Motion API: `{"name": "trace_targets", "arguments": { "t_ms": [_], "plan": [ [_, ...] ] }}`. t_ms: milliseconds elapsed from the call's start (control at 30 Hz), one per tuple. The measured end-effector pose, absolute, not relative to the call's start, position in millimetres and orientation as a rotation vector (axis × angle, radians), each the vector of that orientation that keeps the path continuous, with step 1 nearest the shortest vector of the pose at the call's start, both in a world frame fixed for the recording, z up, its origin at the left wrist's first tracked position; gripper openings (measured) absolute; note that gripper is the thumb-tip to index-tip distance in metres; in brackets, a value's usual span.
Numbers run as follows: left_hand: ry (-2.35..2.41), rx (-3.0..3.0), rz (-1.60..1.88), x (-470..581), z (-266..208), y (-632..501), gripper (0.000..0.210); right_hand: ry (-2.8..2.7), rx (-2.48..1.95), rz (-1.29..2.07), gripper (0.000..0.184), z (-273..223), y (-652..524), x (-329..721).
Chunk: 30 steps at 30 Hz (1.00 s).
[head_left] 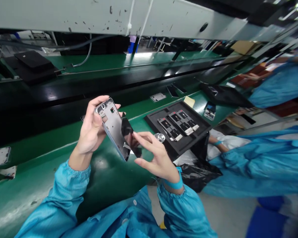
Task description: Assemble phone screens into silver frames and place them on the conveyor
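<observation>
My left hand (88, 134) grips a phone frame (113, 127), tilted and raised above the green bench, with its bare metal inside facing up. Fingers wrap the upper end while the thumb presses on the near side. Just right of the frame, a dark glossy phone screen (129, 134) stands at an angle along its edge. My right hand (157, 155) holds this screen between thumb and fingers near its lower end. A pale strip shows between screen and frame; whether it joins them I cannot tell.
A black foam tray (152, 119) bears several phone parts at right, with a round metal object (160, 137) beside it. More phone frames (158, 97) lie on the green bench (109, 178). A co-worker's blue sleeve (240, 155) and a black plastic bag (201, 173) are close on the right.
</observation>
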<state>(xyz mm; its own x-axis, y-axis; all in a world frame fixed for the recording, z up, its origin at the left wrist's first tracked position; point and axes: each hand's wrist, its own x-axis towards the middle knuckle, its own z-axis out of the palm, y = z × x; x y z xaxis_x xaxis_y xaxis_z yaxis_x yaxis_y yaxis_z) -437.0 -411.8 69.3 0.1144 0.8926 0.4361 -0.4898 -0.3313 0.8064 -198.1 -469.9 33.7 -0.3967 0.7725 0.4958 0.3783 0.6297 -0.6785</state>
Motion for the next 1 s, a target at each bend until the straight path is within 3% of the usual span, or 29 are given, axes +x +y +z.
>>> {"name": "trace_targets", "arguments": {
  "t_ms": [133,500,767,900,1000],
  "plan": [
    [0.536,1.322,1.461,-436.0,64.8,-409.4,0.056,-1.791,-0.901,0.73,0.08,19.6,-465.6,-223.7],
    [0.672,1.378,1.523,-431.9,58.7,-402.3,0.047,-1.686,-0.884,0.77,0.082,-1.0,-452.1,-250.9],
    [0.587,1.053,1.445,-407.9,56.2,-405.2,0.07,-1.817,-0.935,0.568,0.07,-14.7,-442.9,-263.8],
    [0.669,0.948,1.413,-397.8,48.4,-401.6,0.074,-1.618,-1.005,0.602,0.086,1.0,-437.8,-257.4],
    [0.669,1.085,1.34,-391.9,46.6,-405.1,0.077,-1.397,-1.057,0.834,0.09,20.9,-427.7,-248.3]
  ]
}}
